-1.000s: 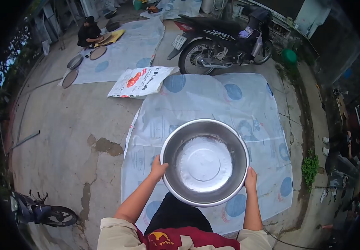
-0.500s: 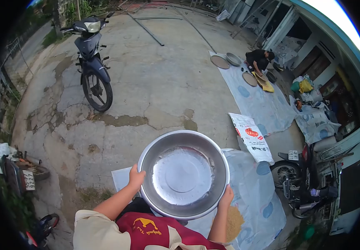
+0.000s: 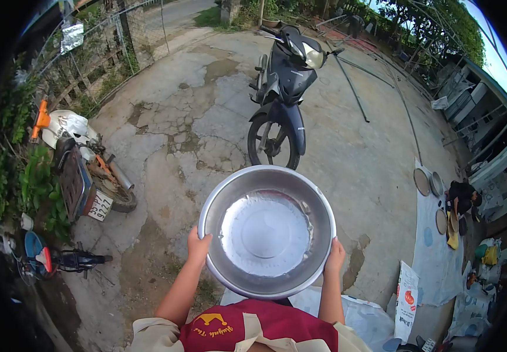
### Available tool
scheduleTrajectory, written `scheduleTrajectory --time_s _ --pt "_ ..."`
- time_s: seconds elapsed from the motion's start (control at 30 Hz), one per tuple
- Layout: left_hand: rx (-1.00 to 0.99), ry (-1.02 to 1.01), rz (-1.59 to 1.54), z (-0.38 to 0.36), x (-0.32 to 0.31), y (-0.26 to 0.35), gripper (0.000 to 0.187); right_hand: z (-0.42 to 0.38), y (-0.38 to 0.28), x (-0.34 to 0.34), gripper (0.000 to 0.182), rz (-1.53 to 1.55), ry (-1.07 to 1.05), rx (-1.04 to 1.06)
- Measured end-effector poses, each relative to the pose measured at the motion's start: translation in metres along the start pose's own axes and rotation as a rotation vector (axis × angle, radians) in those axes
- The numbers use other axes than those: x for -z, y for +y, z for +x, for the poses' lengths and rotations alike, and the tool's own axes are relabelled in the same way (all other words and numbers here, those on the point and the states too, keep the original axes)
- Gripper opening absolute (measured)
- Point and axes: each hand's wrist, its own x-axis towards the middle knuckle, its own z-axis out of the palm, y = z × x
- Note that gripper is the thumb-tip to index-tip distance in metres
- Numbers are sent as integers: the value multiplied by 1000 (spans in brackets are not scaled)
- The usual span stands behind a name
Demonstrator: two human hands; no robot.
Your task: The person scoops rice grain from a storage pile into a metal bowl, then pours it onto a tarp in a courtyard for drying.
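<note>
A wide metal basin point(image 3: 265, 234) is held out in front of my body, its open side facing up toward me. Nothing lies in its shiny bottom. My left hand point(image 3: 199, 246) grips the rim on the left, with the thumb over the edge and the other fingers hidden behind. On the opposite side my right hand point(image 3: 335, 255) is closed on the rim in the same way. Below the basin shows the maroon and cream front of my clothing point(image 3: 253, 325).
A dark motorbike point(image 3: 283, 100) stands on the cracked concrete ahead. More motorbikes point(image 3: 86, 170) are at the left by a fence. On the right, plastic sheeting point(image 3: 435, 252) carries round trays and a printed sack point(image 3: 406, 299), and a person point(image 3: 462, 196) crouches beside it.
My view has turned left, so the dark motorbike, the sheeting and the crouching person appear farther right. The basin stays in both hands, and the grain pile is out of sight.
</note>
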Motion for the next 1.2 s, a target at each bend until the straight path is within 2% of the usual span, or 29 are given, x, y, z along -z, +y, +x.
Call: scheduleTrajectory --time_s 0.07,0.2,0.27,0.33,0.4,0.5,0.63,0.7,0.77,0.8,0.83,0.93,1.07,1.2 --pt "24 127 -25 46 14 11 33 36 5 -67 37 25 -72 -25" --pt "48 228 -150 152 33 41 35 130 29 -212 35 -55 -202 -35" --pt "36 352 -86 207 51 56 37 171 18 -294 36 -94 -332 -79" --pt "66 457 -17 252 70 82 37 198 6 -371 35 29 -492 -123" --pt "90 533 -42 301 88 102 36 221 -11 -449 34 13 -556 -130" --pt "60 543 -248 382 108 128 38 268 -19 -568 33 -18 -652 -115" --pt "24 580 -254 528 137 138 37 336 -14 -721 34 -60 -793 -108" --pt "-8 611 -173 614 153 147 37 356 -21 -795 34 -18 -766 -84" --pt "-1 579 -220 696 164 190 34 388 -34 -863 34 -21 -738 -66" --pt "27 561 -276 731 163 209 32 404 -40 -895 34 -52 -667 -35" --pt "2 506 -257 768 166 230 37 419 -45 -923 35 -82 -592 -14" --pt "2 471 -151 875 165 287 35 465 -74 -994 35 -9 -610 -80" --pt "4 373 -169 1047 151 342 36 552 -68 -1109 36 115 -504 -61" --pt "-73 357 -156 1217 133 398 37 663 -59 -1247 36 77 -460 -24"
